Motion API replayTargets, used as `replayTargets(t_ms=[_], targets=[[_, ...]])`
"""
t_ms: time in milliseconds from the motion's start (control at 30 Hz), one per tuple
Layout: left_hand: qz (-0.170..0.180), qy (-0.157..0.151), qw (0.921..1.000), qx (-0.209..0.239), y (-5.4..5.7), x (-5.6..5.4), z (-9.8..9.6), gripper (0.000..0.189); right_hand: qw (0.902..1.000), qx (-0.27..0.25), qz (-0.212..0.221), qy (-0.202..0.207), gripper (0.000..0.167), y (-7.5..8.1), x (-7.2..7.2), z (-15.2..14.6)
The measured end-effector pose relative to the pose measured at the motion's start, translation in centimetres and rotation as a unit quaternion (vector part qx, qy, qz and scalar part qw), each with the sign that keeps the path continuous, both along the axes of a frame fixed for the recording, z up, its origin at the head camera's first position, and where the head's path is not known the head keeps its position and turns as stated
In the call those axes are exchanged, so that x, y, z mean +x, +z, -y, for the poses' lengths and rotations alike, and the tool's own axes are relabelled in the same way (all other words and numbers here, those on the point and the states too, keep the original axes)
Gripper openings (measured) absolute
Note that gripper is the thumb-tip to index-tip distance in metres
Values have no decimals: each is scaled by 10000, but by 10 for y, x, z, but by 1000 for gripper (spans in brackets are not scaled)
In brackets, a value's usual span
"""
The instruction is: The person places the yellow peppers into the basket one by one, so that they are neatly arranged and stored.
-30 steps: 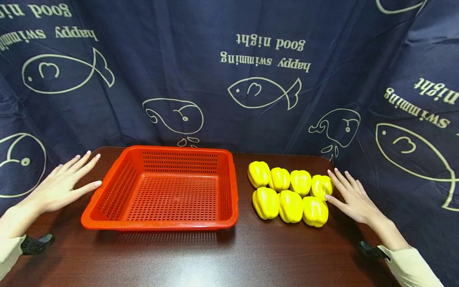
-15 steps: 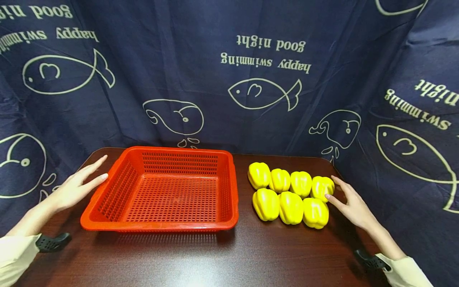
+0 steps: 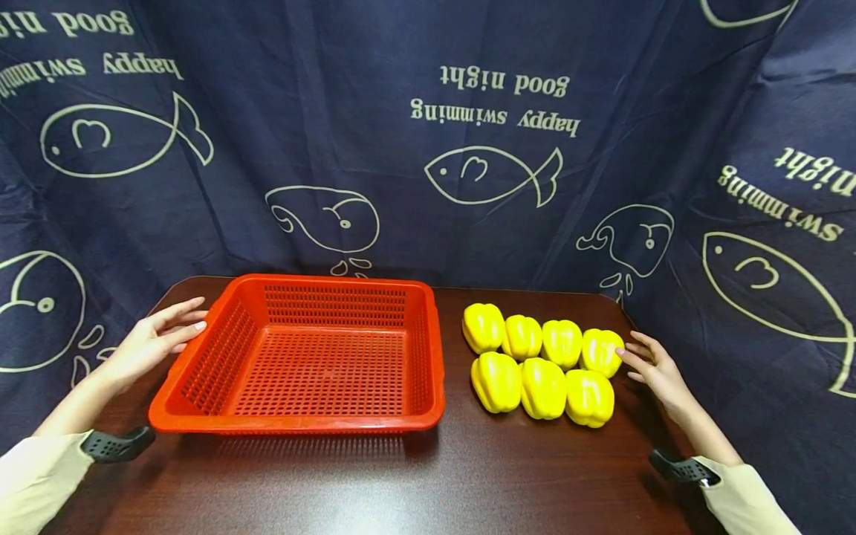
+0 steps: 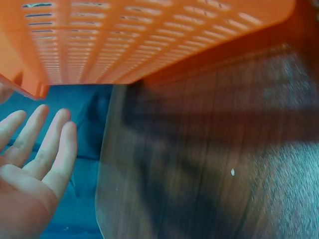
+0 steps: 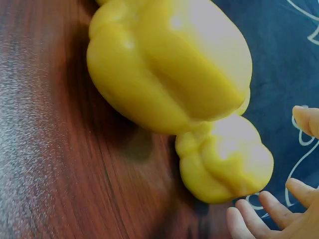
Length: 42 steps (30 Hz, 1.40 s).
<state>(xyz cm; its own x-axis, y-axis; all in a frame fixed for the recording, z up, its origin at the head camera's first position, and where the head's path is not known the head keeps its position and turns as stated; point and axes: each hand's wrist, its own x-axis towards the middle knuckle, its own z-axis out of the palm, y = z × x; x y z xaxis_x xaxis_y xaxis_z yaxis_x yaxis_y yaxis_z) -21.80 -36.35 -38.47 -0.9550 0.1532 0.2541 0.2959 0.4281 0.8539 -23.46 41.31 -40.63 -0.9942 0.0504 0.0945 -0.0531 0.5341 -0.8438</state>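
Note:
In the head view, my left hand [image 3: 148, 343] is at the left side of a red plastic basket [image 3: 301, 424], thumb right at the rim. The left wrist view has its fingers [image 4: 62, 149] extended below the orange-looking basket wall [image 4: 114, 42], apart from it. My right hand [image 3: 663, 377] is beside the rightmost back yellow bell pepper [image 3: 602, 353], with a fingertip overlapping its edge. Its fingers [image 5: 275, 209] are loosely extended near a pepper [image 5: 227, 164] in the right wrist view, nothing held. Several yellow bell peppers stand in two rows right of the basket.
The basket's perforated floor [image 3: 321, 371] shows no contents. Everything stands on a dark brown wooden table [image 3: 508, 483]. A navy curtain [image 3: 401, 245] printed with fish hangs behind it and along both sides.
My left hand has moved right to the basket's side, its spread fingers drawing together. My right hand has lowered slightly, its fingers less spread. The basket and peppers stay put.

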Motion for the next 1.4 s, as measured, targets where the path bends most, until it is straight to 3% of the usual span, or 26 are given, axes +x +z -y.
replayTargets(t_ms=[67, 133, 233, 300, 367, 533, 667, 900, 1133, 1400], targets=[[217, -18, 9996, 204, -1, -1, 1, 50, 9990, -413, 156, 6, 76, -13, -9, -12], [479, 12, 9981, 380, -17, -14, 14, 49, 9963, -807, 307, 10, 80, -25, -18, -24], [852, -262, 9900, 1093, -23, -19, 17, 45, 9911, -1170, 640, 0, 85, -25, -18, -25], [1057, -538, 9780, 1714, -24, -20, 16, 41, 9868, -1340, 904, -68, 84, -17, -13, -18], [1231, -830, 9626, 2267, -9, -10, 3, 42, 9837, -1433, 1080, -129, 79, -9, -7, -10], [1607, -1102, 9381, 2863, -3, -7, -1, 44, 9819, -1437, 1225, -170, 77, -10, -8, -7], [1789, -1263, 9257, 3083, -4, -9, 1, 42, 9832, -1248, 1320, -157, 86, -13, -10, -5], [1559, -1724, 9202, 3151, -4, -16, 0, 47, 9808, -1378, 1367, -162, 90, -17, -14, -6], [1414, -2270, 8983, 3487, -5, -18, 1, 52, 9821, -1249, 1404, -109, 88, -18, -17, -3], [1359, -2405, 8939, 3531, -8, -17, 5, 52, 9827, -961, 1581, -99, 88, -15, -21, 0]])
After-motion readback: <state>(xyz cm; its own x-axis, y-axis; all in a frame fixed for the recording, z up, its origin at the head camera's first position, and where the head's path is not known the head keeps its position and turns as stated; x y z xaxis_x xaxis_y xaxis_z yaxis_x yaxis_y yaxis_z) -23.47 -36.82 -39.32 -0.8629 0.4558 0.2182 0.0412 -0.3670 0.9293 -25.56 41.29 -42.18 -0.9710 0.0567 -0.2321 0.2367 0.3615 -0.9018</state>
